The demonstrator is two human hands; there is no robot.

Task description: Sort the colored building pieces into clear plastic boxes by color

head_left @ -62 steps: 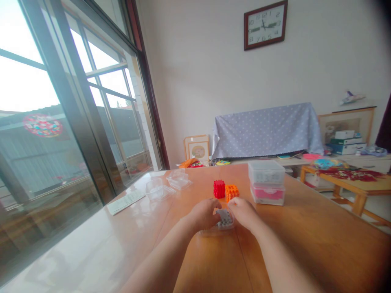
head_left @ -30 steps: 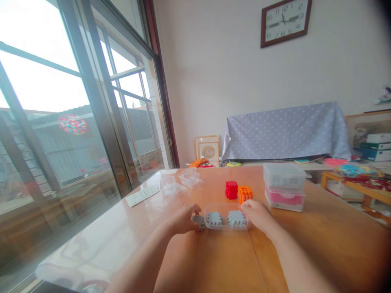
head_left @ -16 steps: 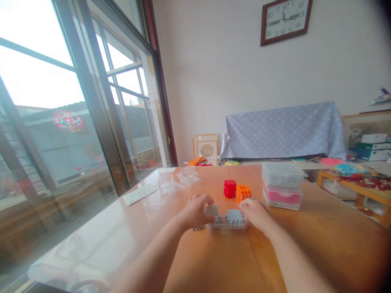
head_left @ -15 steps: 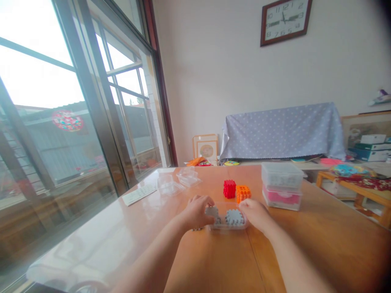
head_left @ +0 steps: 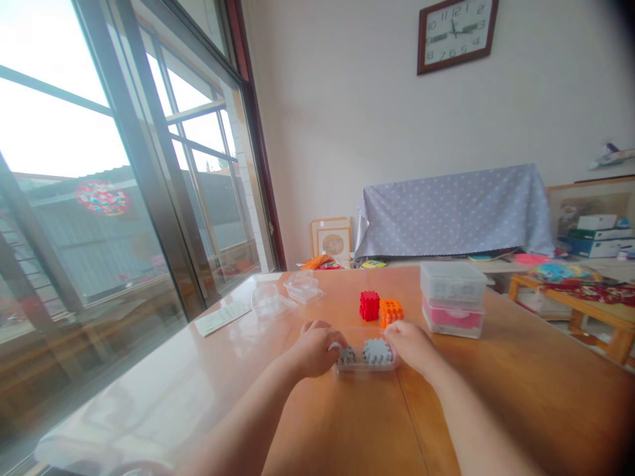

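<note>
A shallow clear plastic tray [head_left: 367, 365] lies on the wooden table [head_left: 496, 390] before me, with grey toothed puzzle pieces [head_left: 377, 350] in it. My left hand [head_left: 312, 350] is at the tray's left end, fingers curled round a grey piece [head_left: 344, 354] there. My right hand [head_left: 414, 345] rests on the tray's right end, fingers bent over its rim. Just beyond the tray stand a red cube [head_left: 370, 305] and an orange cube [head_left: 391, 312] built of the same toothed pieces.
Two stacked lidded plastic boxes [head_left: 452, 299], the lower with pink contents, stand to the right of the cubes. Open clear containers [head_left: 282, 296] and a paper sheet [head_left: 218, 318] lie at the left near the window. A low cluttered table [head_left: 570, 291] stands further right.
The tray was laid out and my left hand took a loose grey piece from beside its left end. It has since brought that piece down to the tray's left end. My right hand stayed on the tray.
</note>
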